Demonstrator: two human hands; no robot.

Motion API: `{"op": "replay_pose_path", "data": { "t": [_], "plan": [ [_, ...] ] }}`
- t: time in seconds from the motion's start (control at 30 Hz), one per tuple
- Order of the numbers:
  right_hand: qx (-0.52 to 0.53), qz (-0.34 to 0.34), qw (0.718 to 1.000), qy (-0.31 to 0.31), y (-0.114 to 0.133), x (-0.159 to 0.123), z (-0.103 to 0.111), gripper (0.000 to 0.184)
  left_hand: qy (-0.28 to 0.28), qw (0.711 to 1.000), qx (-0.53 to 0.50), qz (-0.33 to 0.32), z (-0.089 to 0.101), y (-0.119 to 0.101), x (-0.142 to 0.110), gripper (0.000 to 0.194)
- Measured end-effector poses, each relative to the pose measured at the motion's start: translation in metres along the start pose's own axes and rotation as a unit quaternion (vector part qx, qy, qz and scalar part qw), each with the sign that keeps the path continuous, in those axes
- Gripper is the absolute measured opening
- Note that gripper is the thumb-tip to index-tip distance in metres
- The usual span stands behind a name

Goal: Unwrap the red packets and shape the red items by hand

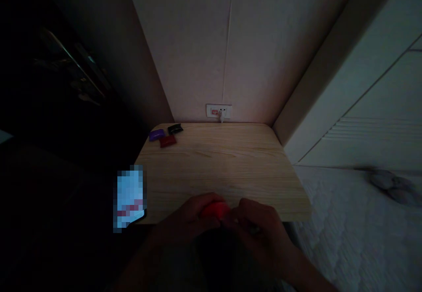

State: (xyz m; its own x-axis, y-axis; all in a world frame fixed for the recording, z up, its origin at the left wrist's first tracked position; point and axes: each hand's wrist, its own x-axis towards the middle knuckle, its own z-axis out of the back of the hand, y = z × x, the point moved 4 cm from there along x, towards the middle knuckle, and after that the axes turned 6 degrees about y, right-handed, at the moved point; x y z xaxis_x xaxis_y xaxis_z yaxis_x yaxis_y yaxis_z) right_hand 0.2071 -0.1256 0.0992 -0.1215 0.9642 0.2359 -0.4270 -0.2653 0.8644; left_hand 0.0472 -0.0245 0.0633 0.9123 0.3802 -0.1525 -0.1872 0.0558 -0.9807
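A small bright red object (216, 210) is held low over the front edge of the wooden table; its exact kind is hard to make out in the dim light. My left hand (197, 215) curls around its left side, fingers behind and thumb in front. At its right end, my right hand (255, 221) is closed, with thumb and fingertips pinched against it. Three small pillow-shaped packets lie apart from my hands at the table's far left corner: a purple packet (156, 135), a black packet (175, 129) and a dark red packet (168, 141).
A lit screen (130, 197), blurred out, stands at the left edge of the table (224, 164). A plug sits in the wall socket (219, 111) behind. On the right is a quilted pale surface (343, 221) with a greyish item (394, 187) on it.
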Motion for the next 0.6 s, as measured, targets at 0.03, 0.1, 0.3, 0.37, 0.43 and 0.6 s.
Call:
{"op": "replay_pose_path", "data": {
  "t": [0.03, 0.1, 0.3, 0.37, 0.43, 0.6],
  "plan": [
    [0.026, -0.023, 0.999, 0.000, -0.002, -0.001, -0.001, 0.009, -0.012, 1.000, 0.006, 0.005, -0.001, -0.002, 0.000, 0.036],
    [0.096, -0.072, 0.993, -0.012, -0.007, -0.002, -0.003, 0.010, -0.027, 0.999, 0.015, 0.015, -0.004, -0.005, 0.002, 0.030],
    [0.189, -0.151, 0.968, -0.070, -0.018, -0.008, -0.010, 0.019, -0.068, 0.995, 0.066, -0.012, -0.009, -0.017, 0.002, 0.023],
    [0.196, -0.167, 0.963, -0.080, -0.022, -0.011, -0.012, 0.016, -0.092, 0.991, 0.095, -0.018, -0.009, -0.020, -0.001, 0.024],
    [0.199, -0.176, 0.960, -0.093, -0.025, -0.013, -0.012, 0.018, -0.122, 0.984, 0.125, -0.022, -0.009, -0.022, -0.003, 0.025],
    [0.230, -0.203, 0.944, -0.118, -0.027, -0.012, -0.011, 0.025, -0.147, 0.974, 0.174, -0.019, -0.013, -0.027, 0.000, 0.017]
  ]
}}
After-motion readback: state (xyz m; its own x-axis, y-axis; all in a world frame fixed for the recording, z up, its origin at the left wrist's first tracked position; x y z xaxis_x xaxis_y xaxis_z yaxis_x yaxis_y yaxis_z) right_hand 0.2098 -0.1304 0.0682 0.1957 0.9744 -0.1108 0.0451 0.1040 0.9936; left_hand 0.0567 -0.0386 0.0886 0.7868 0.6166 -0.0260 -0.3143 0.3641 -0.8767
